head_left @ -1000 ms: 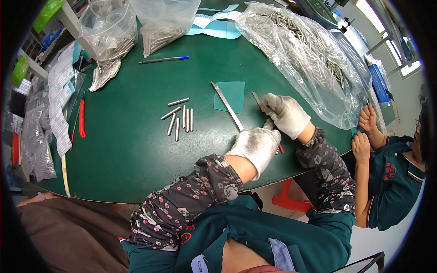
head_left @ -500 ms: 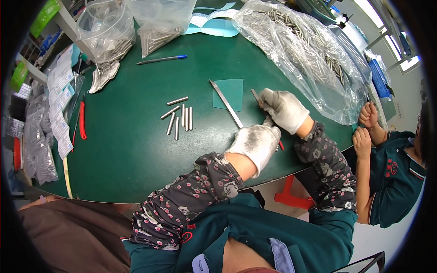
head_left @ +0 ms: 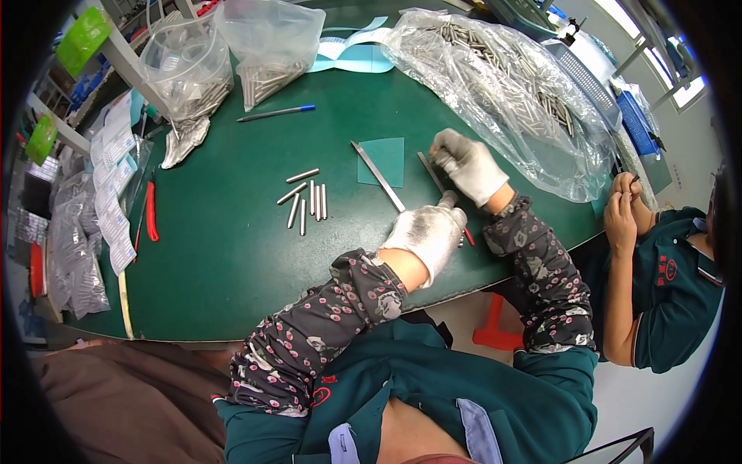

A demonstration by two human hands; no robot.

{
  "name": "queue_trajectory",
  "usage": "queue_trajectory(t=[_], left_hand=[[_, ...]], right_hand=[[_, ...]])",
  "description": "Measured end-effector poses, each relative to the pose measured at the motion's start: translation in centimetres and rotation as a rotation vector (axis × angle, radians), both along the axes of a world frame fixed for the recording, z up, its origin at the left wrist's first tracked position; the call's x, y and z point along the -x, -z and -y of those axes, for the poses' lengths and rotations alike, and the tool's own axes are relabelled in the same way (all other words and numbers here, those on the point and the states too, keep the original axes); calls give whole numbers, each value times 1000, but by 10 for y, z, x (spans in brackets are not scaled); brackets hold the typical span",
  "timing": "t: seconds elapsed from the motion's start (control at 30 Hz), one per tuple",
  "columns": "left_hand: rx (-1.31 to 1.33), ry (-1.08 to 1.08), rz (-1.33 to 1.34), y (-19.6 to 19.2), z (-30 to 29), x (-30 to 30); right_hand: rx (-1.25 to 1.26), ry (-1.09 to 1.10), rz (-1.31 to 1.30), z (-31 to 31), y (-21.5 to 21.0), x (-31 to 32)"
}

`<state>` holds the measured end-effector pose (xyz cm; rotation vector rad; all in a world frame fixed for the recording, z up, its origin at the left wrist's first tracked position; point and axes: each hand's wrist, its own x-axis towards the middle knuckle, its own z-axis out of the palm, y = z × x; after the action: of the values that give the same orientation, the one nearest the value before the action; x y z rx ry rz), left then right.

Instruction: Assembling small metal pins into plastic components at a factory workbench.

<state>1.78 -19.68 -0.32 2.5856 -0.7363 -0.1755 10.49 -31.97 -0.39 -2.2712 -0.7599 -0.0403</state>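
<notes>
My left hand (head_left: 425, 238), in a stained white glove, rests with curled fingers over the near end of a flat metal bar (head_left: 376, 175). Whatever its fingertips grip is hidden. My right hand (head_left: 470, 166), gloved too, is closed in a pinch farther from me and to the right; its contents are too small to make out. Between the hands runs a narrow dark tool (head_left: 430, 170), partly covered by the left fingers, with a red end (head_left: 468, 237) showing beyond them. Left of the bar lie several short metal pins (head_left: 312, 203). A green square sheet (head_left: 386, 161) lies under the bar.
A large clear bag (head_left: 510, 100) of metal pins covers the far right. Two smaller bags of pins (head_left: 267, 81) stand at the far left, near a pen (head_left: 276, 114). Red-handled pliers (head_left: 151, 213) lie at left. A co-worker's hands (head_left: 623, 207) are at the right edge.
My right hand has moved farther from me and slightly left, away from my left hand's fingertips. My left hand stays nearly in place. The metal bar and the pins have not moved on the table.
</notes>
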Motion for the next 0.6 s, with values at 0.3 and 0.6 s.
queue_trajectory(t=[0.3,0.6], left_hand=[[254,-60,197,-14,-30,8],[1059,-625,-160,-45,-151,24]], right_hand=[[-542,77,-106,-23,-51,26],[-276,-61,-18,-113,-49,47]])
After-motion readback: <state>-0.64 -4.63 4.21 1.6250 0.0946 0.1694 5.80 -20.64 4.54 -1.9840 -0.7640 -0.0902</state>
